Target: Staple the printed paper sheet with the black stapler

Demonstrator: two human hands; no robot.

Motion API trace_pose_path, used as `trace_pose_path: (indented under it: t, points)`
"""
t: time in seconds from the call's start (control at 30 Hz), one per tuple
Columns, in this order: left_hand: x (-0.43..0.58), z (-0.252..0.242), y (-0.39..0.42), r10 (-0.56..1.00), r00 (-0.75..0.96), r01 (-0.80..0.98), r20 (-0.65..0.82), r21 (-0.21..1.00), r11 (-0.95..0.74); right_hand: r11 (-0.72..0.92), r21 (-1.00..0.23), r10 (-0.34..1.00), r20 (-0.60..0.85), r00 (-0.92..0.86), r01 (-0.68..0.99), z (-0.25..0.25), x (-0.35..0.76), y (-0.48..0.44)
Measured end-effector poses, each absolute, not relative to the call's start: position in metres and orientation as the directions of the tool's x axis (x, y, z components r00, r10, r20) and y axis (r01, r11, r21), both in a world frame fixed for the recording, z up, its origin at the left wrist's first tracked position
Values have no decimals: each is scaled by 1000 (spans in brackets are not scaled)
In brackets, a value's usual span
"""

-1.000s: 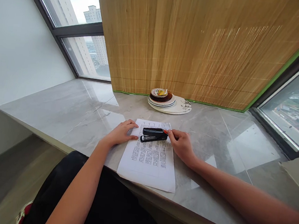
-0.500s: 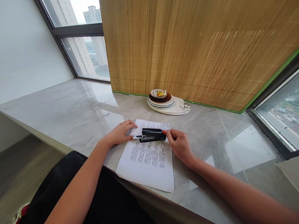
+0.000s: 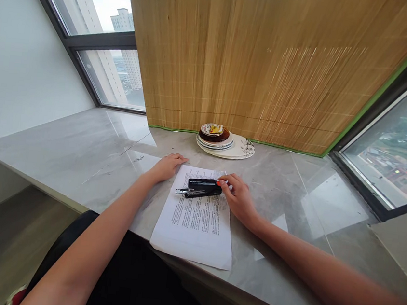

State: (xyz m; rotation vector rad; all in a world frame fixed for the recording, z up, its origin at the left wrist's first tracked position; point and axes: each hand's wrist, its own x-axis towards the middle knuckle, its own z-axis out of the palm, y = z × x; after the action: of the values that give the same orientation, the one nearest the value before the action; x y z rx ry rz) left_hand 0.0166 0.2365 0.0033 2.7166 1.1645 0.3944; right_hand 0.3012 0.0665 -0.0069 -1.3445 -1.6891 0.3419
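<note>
A black stapler (image 3: 202, 187) lies over a printed sheet of paper (image 3: 194, 243), its upper body spread from its base and a metal strip sticking out at the left end. At its right end, by a small orange part, my right hand (image 3: 237, 193) is closed with thumb and forefinger on the stapler. My left hand (image 3: 167, 166) rests by the paper's upper left corner, apart from the stapler. Its fingers reach out to the right, with nothing held in them.
Beyond the paper, a stack of plates (image 3: 215, 141) stands on an oval white board (image 3: 244, 148) with a dark branch pattern. A bamboo blind (image 3: 235, 59) hangs behind it. The grey stone ledge (image 3: 60, 161) ends in a front edge above my legs. Windows flank both sides.
My left hand has drawn back from the stapler's metal end towards the paper's upper left corner. My right hand stays at the stapler's orange end. The view has shifted slightly.
</note>
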Motion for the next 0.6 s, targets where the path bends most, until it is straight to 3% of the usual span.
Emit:
trace_pose_path:
  t: [0.2, 0.37, 0.6]
  points:
    - [11, -3, 230, 707, 695, 697, 130, 122, -707, 346, -711, 882, 468, 45, 612, -7, 300, 67]
    - [-8, 2, 219, 753, 645, 746, 129, 104, -657, 342, -711, 894, 447, 19, 615, -8, 301, 67]
    - [-78, 20, 217, 987, 148, 989, 60, -4, -148, 332, -720, 901, 433, 20, 609, -11, 302, 68]
